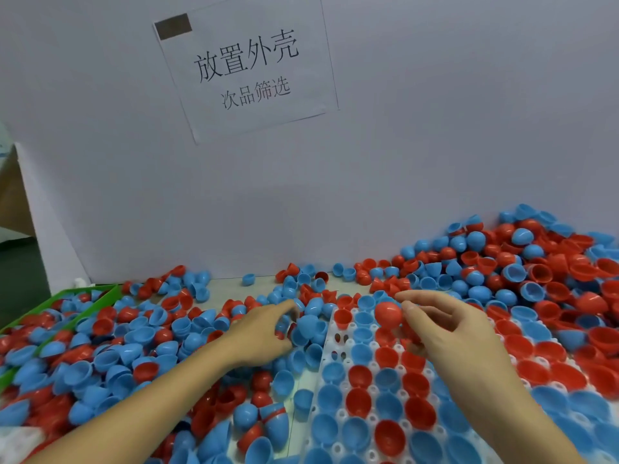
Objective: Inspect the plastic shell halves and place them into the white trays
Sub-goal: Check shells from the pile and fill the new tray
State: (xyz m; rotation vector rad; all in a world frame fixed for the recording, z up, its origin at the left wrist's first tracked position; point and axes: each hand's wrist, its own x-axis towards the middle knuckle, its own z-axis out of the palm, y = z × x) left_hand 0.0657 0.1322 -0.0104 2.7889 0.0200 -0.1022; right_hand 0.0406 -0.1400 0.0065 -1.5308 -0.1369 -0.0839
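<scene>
Right hand [445,326] pinching a red shell half [388,313] between thumb and forefinger, dome side toward the camera, held above the far edge of the white tray [330,358]. Left hand [261,333] down in the loose shell halves [140,343] just beside the tray's left edge, fingers curled among blue and red pieces; hold on any single piece not discernible. Tray pockets filled with blue and red halves, open side up. Green bin [97,298] at far left. Paper sign [246,67] on the white back panel.
</scene>
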